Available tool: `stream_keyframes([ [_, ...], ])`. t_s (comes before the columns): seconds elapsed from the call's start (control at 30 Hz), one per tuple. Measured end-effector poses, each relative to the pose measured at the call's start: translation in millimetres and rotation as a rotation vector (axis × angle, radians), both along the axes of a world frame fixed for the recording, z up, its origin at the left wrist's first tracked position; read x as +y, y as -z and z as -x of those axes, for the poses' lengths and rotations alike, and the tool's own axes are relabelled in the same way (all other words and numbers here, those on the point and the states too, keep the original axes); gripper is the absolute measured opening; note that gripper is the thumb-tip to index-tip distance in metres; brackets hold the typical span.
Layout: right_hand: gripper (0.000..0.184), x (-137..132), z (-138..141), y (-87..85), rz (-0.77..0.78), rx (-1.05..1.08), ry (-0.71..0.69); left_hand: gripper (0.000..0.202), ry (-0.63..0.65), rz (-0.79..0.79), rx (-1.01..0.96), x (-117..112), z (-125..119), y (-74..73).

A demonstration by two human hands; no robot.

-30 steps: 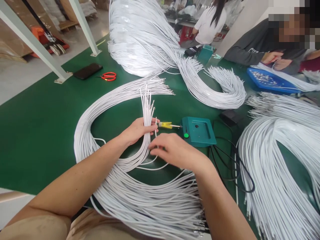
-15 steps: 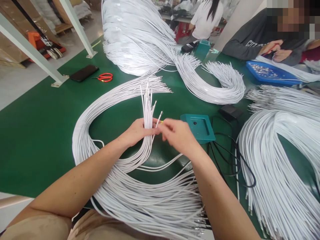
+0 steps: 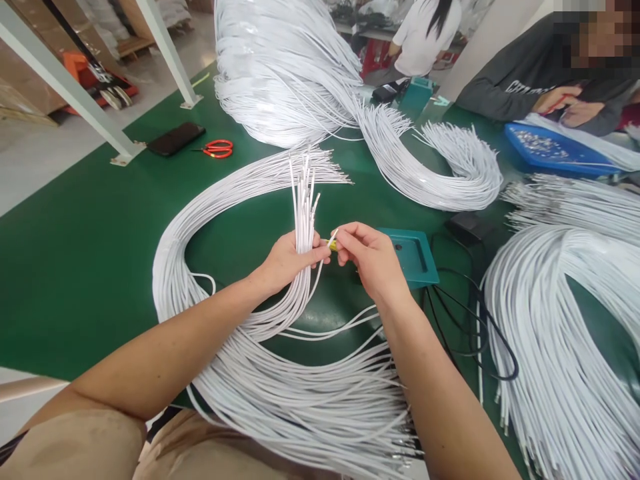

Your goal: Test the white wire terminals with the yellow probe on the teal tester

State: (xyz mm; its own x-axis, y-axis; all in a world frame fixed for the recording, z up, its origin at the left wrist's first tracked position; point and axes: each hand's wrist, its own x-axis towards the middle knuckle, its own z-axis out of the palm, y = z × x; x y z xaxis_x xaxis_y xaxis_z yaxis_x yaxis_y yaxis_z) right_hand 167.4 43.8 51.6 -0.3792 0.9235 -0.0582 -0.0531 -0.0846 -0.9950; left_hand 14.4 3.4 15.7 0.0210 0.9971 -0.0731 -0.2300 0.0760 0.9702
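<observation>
Up from its place below the left hand [image 3: 287, 260] 1.0 s ago, the right hand [image 3: 370, 257] now has its fingertips at the tip of 1 loose wire [image 3: 333, 238]. Its thumb and fingers are curled close together; I cannot tell whether they pinch the wire. That wire runs past the left thumb and leans toward the right hand. Between the 2 hands, a yellow tool [image 3: 333, 246] shows in part.

The left hand is closed around an upright bundle [image 3: 303, 217] of white wires, thumb across the front, ends pointing up above the grip. The bundle stands over a green table [image 3: 75, 280], its lower length curving left into more white wires. Behind the right hand lies a teal box [image 3: 426, 270], partly covered by it. Red-handled scissors [image 3: 219, 149] lie just beside a black phone [image 3: 177, 139], well apart from the hands.
</observation>
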Motion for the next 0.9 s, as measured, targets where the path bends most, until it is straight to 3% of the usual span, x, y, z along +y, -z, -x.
stream_keyframes([
  [0.13, 0.019, -0.8, 1.2, 3.2, 0.228, 0.173, -0.044, 0.028, 0.043, -0.034, -0.043, -2.4, -1.4, -0.9],
  [0.43, 0.042, 1.4, -0.2, 4.1, 0.307, 0.114, -0.138, 0.023, 0.166, -0.098, 0.011, -1.8, -5.5, 0.8],
  [0.9, 0.037, 4.4, -3.3, 2.8, 0.457, 0.214, -0.229, 0.024, 0.041, -0.051, 0.038, -4.8, -3.7, -1.8],
])
